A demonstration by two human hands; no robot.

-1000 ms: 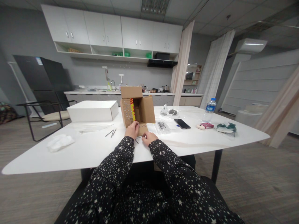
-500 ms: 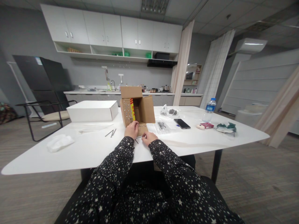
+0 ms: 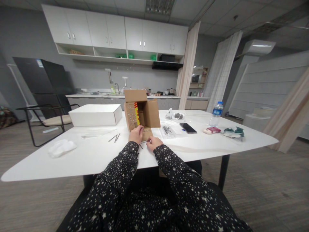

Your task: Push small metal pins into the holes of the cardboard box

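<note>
Right hand (image 3: 154,143) was bunched narrow by the flap (image 3: 147,133), couldn't tell if holding anything; left hand (image 3: 135,135) curled there too, grip kinda hidden. Cardboard box (image 3: 131,119) stood open on the table (image 3: 96,161) past them, white box (image 3: 95,115) left of it.

We're looking at grey walls (image 3: 84,75) here, with white cupboards (image 3: 116,32) hanging in a row over a long counter (image 3: 84,96). A dark fridge (image 3: 38,77) is standing on the left, and a black-framed chair (image 3: 56,120) is sitting in front of it. We're also seeing a pinkish curtain (image 3: 190,64) hanging by the hood (image 3: 167,65), an aircon (image 3: 259,47) sticking out high on the right, a slatted light (image 3: 160,7) sitting in the ceiling, and a streaky grey-brown floor (image 3: 265,180) running under our white table (image 3: 96,154).
</note>
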